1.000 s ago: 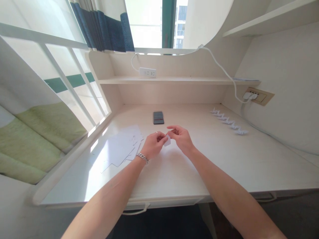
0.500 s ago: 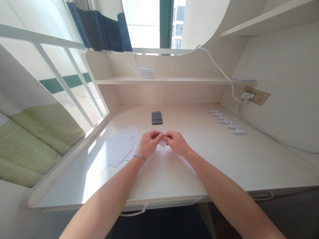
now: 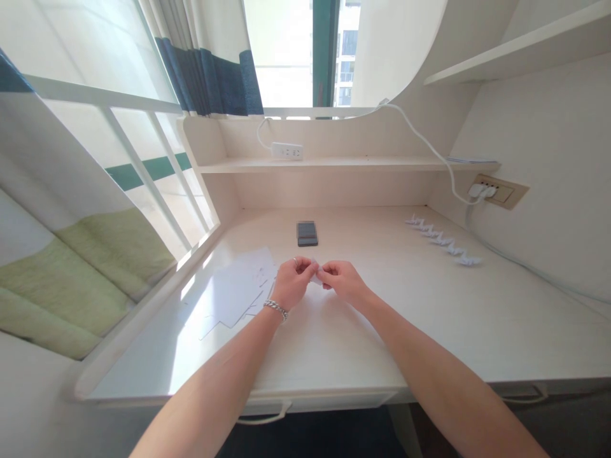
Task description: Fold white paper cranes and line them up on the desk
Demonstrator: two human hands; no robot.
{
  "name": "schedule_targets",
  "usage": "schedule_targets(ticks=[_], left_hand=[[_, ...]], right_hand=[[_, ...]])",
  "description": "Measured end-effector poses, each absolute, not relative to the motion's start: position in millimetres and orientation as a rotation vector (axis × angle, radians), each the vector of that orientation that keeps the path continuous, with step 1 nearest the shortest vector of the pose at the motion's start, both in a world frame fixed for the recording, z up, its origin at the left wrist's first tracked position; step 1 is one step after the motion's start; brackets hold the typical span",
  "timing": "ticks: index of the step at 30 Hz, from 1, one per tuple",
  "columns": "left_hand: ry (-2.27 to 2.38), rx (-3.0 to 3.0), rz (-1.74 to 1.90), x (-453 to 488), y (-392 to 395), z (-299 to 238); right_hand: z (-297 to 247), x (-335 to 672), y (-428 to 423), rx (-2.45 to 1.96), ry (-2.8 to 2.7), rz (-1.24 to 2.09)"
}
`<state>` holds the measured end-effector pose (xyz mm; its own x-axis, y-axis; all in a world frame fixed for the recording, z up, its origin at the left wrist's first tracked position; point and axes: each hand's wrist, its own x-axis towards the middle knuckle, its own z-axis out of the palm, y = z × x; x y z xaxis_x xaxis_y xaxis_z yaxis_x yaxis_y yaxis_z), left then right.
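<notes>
Between my two hands is a small folded piece of white paper (image 3: 316,278), mostly hidden by the fingers. My left hand (image 3: 292,282), with a ring and a chain bracelet, pinches it from the left. From the right, my right hand (image 3: 344,280) has thumb and fingertips closed on its other side. Both hands are just above the desk, close together. Beyond them lies a dark phone (image 3: 307,233), flat on the desk. White paper sheets (image 3: 238,286) are spread out to the left of my left hand.
Several folded white paper cranes (image 3: 443,241) stand in a slanting row on the desk (image 3: 382,343) at the right. A power strip (image 3: 286,151) sits on the back shelf (image 3: 334,165). Its white cable runs to a wall socket (image 3: 501,191). Railings border the left side.
The whole view has shifted slightly right and down. Less of the paper shows between my fingers, and its angle has changed. Both hands still pinch it.
</notes>
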<state>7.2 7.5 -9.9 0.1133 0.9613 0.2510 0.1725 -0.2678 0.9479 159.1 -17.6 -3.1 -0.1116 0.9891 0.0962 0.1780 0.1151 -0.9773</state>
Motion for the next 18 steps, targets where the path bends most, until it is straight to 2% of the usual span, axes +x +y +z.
schedule_targets(ticks=[4,9,14,18], left_hand=[[1.142,1.572,1.258,6.9,5.0,-8.9],[1.092,1.563,1.185,8.7,2.7,-6.0],[1.096,1.538,1.22,7.5,6.2,-5.7],[1.045,1.503,1.181,5.7,7.3,-6.9]], right_hand=[[-5.8,159.2,-16.2,-1.189,-1.461,1.219],[-8.2,159.9,-14.1,-1.201,-1.46,1.123],[-8.6,158.8,-15.7,-1.204,-1.465,1.269],[-10.5,157.5,-14.4,-1.162,-1.471,1.236]])
